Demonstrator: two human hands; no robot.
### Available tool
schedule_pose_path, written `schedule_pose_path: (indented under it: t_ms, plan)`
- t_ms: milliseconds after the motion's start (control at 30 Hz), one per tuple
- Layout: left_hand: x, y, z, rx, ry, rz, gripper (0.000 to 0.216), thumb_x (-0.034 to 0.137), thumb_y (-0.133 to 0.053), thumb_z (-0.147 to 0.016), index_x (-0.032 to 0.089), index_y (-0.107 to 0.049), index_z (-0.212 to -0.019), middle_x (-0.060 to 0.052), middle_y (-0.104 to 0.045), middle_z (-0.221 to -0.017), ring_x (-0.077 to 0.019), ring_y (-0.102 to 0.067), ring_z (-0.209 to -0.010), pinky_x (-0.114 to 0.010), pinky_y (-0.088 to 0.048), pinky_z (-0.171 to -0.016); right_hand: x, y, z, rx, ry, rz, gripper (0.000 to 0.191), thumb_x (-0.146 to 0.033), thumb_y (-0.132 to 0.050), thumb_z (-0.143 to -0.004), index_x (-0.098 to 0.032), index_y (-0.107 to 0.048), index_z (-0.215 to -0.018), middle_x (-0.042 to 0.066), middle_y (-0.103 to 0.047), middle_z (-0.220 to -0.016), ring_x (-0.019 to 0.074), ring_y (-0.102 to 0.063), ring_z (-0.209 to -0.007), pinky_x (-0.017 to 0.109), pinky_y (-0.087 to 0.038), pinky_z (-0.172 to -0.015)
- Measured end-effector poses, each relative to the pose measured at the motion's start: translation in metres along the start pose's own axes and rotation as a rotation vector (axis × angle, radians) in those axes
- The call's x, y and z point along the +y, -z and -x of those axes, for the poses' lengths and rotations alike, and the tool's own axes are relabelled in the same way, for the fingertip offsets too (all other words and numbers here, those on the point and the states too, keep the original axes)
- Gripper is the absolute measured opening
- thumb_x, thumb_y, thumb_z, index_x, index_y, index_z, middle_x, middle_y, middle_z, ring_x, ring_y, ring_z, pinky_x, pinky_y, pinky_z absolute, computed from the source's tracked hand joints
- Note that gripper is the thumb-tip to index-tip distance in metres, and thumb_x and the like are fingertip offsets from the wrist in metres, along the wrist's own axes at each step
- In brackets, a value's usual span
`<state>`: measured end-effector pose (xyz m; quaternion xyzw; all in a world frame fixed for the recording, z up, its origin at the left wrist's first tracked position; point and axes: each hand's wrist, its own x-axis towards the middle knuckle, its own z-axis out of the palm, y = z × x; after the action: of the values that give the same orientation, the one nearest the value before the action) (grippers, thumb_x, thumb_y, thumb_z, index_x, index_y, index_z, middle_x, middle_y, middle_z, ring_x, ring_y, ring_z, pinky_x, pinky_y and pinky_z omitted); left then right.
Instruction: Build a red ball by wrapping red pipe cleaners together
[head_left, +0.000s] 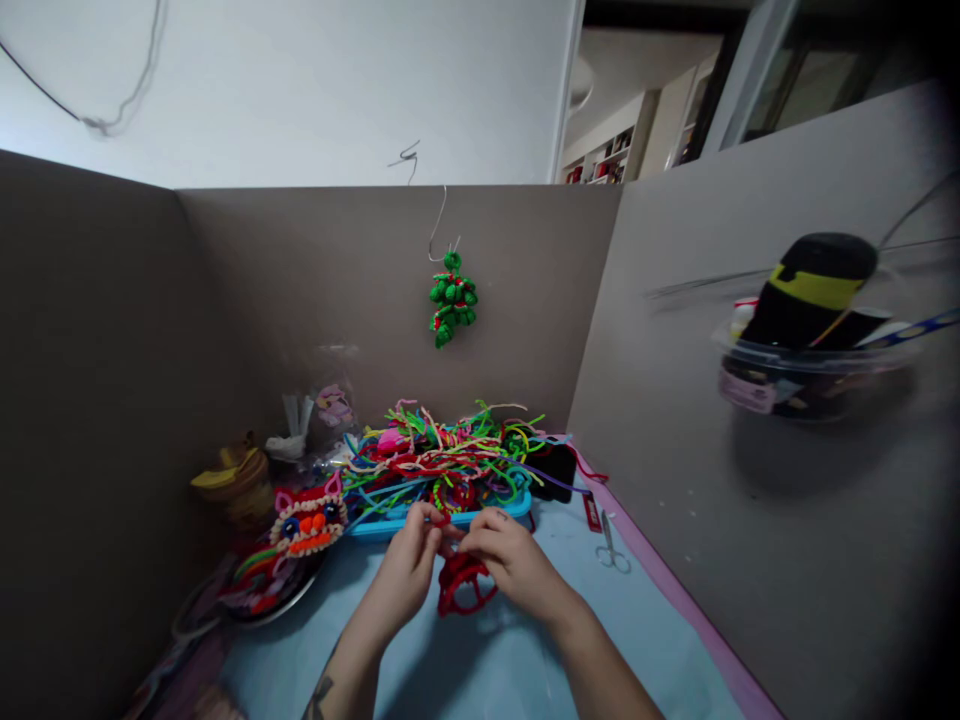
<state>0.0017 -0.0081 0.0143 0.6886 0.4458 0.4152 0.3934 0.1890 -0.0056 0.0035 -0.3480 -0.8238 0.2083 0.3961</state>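
Both hands work close together above the blue-covered table, left hand and right hand with fingers pinched on the upper part of a red openwork craft piece, which hangs between and just below the fingertips. Beyond, a blue tray brims with tangled multicoloured pipe cleaners; small scissors lie right of the tray, near the table's pink edge.

A red openwork piece of fuzzy-looking strands appears matt and velvety; polished metal gleams on small silver scissors, smooth plastic on a bright-blue rectangular tray, against matt grey partition panels.
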Motion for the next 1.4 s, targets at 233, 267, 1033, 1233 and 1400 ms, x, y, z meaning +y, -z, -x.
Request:
schedule_pose_path:
  t_ms: [233,267,1033,1233,1400]
  plan:
    - [0.002,0.0,-0.002,0.022,-0.135,-0.391,0.02,0.025,-0.04,-0.092,0.021,-0.056,-0.08,-0.005,-0.061,-0.084,-0.0201,-0.057,-0.081,-0.031,-0.044,-0.074,0.0,-0.002,-0.001,0.052,0.016,0.021,0.032,0.0,-0.045,-0.08,-0.022,-0.066,-0.09,0.004,-0.059,-0.088,0.0186,-0.053,-0.086,0.03,-0.044,-0.076]
    - [0.003,0.0,-0.002,0.035,-0.147,-0.435,0.022,0.024,-0.04,-0.091,0.021,-0.057,-0.078,-0.006,-0.06,-0.085,-0.0209,-0.056,-0.084,-0.032,-0.043,-0.075,-0.001,-0.002,-0.001,0.06,0.019,0.026,0.031,0.0,-0.045,-0.081,-0.022,-0.066,-0.09,0.004,-0.059,-0.088,0.0186,-0.053,-0.085,0.031,-0.044,-0.076]
    - [-0.001,-0.016,-0.004,0.066,-0.037,-0.133,0.014,0.025,-0.051,-0.084,0.019,-0.058,-0.075,-0.002,-0.059,-0.074,-0.018,-0.056,-0.071,-0.029,-0.043,-0.067,-0.007,-0.004,-0.005,0.141,-0.232,-0.099,0.015,-0.011,-0.054,-0.079,-0.02,-0.066,-0.08,0.001,-0.068,-0.077,0.0175,-0.06,-0.078,0.03,-0.045,-0.075]
    - [-0.019,-0.01,-0.002,-0.071,0.001,0.167,0.064,0.035,-0.073,-0.072,0.022,-0.048,-0.129,-0.012,-0.045,-0.141,-0.0276,-0.041,-0.13,-0.039,-0.038,-0.101,0.001,0.003,-0.002,0.237,-0.307,-0.245,0.012,-0.017,-0.055,-0.077,-0.02,-0.065,-0.083,0.003,-0.067,-0.082,0.0179,-0.062,-0.08,0.03,-0.048,-0.075]
    - [-0.028,-0.013,0.0,-0.387,0.069,0.467,0.079,0.051,-0.076,-0.067,0.024,-0.045,-0.134,-0.013,-0.049,-0.14,-0.0298,-0.047,-0.126,-0.043,-0.04,-0.1,-0.002,0.011,0.002,0.218,-0.288,-0.441,0.005,-0.022,-0.058,-0.077,-0.019,-0.061,-0.079,0.001,-0.062,-0.077,0.016,-0.06,-0.073,0.027,-0.049,-0.069]
